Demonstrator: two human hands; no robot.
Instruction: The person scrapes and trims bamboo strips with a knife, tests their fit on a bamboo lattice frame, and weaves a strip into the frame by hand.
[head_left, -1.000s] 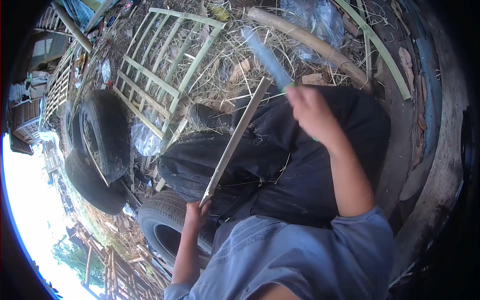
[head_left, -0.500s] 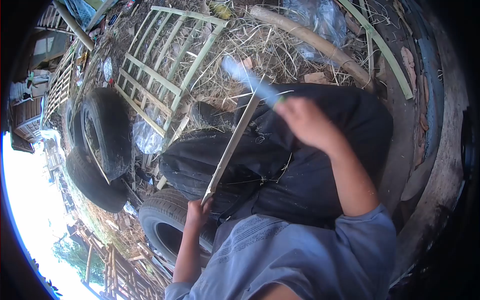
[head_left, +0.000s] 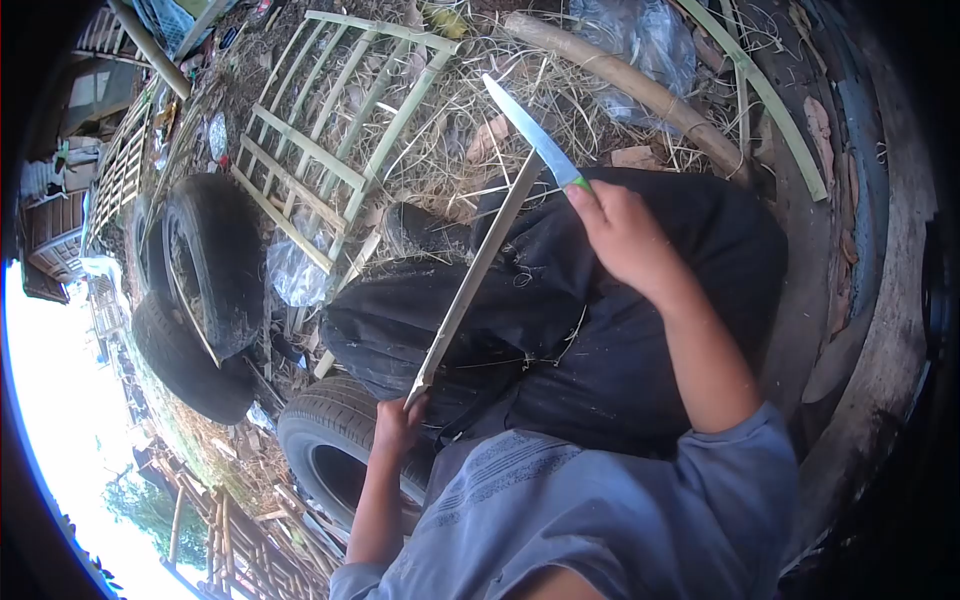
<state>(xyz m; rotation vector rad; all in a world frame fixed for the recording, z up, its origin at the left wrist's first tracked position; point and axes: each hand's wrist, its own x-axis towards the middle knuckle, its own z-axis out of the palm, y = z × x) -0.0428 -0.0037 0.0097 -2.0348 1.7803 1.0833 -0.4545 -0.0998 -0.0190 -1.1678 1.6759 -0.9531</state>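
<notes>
My right hand (head_left: 622,232) is closed around the handle of a knife (head_left: 535,132), of which a bit of green shows at the blade's base. The pale blade points up and to the left, over the far end of a bamboo strip (head_left: 475,275). I cannot tell whether blade and strip touch. My left hand (head_left: 398,420) grips the near end of that strip, low and beside a tyre. The strip slants up across my dark trousers (head_left: 600,330). Thin pale shavings lie on the cloth.
A bamboo lattice frame (head_left: 350,130) lies on straw-strewn ground ahead. Old tyres (head_left: 225,265) stand at the left, and another tyre (head_left: 325,430) is near my left arm. A bamboo pole (head_left: 620,75) and clear plastic (head_left: 650,50) lie at the upper right.
The knife, blurred before, is now sharp to see, its blade a little higher and further right. My right hand has shifted slightly to the right. The left hand keeps its place on the strip.
</notes>
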